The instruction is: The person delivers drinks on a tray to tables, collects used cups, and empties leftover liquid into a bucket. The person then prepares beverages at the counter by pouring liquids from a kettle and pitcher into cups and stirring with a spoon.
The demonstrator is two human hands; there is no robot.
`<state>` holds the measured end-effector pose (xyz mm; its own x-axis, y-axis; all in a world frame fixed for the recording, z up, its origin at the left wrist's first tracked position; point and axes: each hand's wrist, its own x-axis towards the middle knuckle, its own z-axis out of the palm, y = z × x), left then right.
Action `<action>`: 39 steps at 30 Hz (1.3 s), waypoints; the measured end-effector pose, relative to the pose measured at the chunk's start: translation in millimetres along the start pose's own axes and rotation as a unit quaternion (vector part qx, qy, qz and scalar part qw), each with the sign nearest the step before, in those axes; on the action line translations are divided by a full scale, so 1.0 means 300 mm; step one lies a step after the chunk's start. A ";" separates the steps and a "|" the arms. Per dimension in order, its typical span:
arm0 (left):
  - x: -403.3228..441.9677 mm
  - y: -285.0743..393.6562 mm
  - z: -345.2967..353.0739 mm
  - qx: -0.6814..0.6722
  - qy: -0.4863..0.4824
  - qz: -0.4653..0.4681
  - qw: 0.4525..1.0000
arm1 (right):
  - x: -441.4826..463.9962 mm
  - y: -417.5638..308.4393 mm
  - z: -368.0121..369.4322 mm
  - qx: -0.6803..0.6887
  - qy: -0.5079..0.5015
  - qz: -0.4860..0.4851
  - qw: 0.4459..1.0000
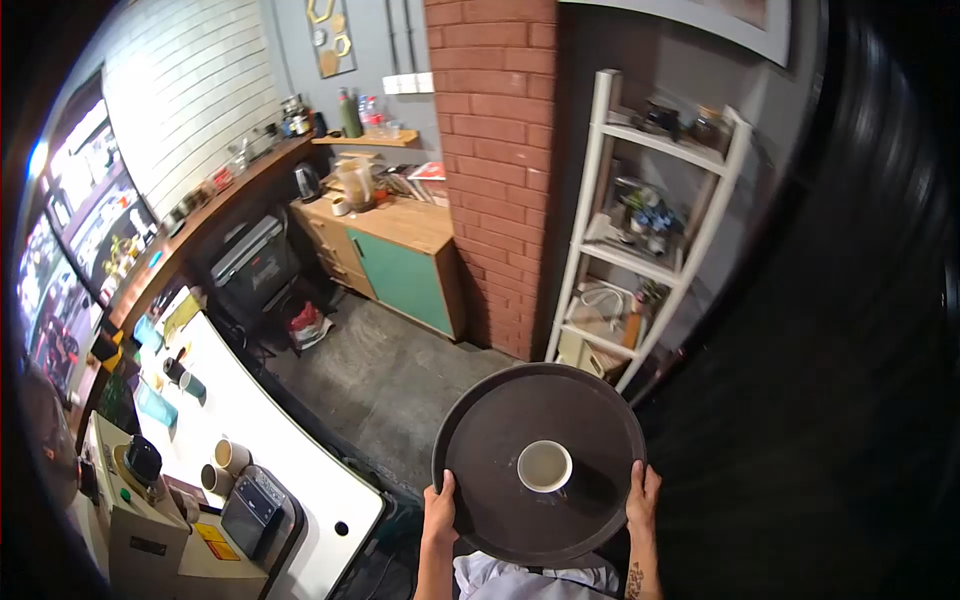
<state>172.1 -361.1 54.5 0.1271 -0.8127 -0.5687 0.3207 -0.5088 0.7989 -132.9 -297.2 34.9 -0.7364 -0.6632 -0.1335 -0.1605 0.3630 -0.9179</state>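
Note:
Both my hands carry a round dark brown serving tray in front of my body. My left hand grips its left rim, thumb on top and fingers hidden underneath. On the opposite rim, my right hand is closed in the same way. A white cup stands upright near the tray's middle, with a pale, cloudy look inside. Its handle is hard to make out on the near side.
A white counter on the left bears cups, a scale and a grinder-like machine. Ahead are a green-doored cabinet and a brick pillar. A white ladder shelf leans at the right. Grey floor lies between.

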 end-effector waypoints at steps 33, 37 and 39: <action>1.958 1.005 -0.149 -0.156 0.229 0.073 0.958 | 1.244 -0.762 2.392 0.107 -0.330 -0.186 0.919; 2.289 1.105 -0.202 -0.137 0.229 0.079 0.961 | 1.373 -0.833 2.679 0.043 -0.324 -0.093 0.940; 2.372 1.187 -0.188 -0.139 0.235 0.073 0.959 | 1.458 -0.731 2.852 -0.008 -0.283 -0.090 0.955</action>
<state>429.7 -1104.5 -76.7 0.5773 -0.6187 -0.5329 0.4973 -0.2512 0.8304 142.5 -1226.7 -142.0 -0.2247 -0.9613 -0.1596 -0.2641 0.2177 -0.9396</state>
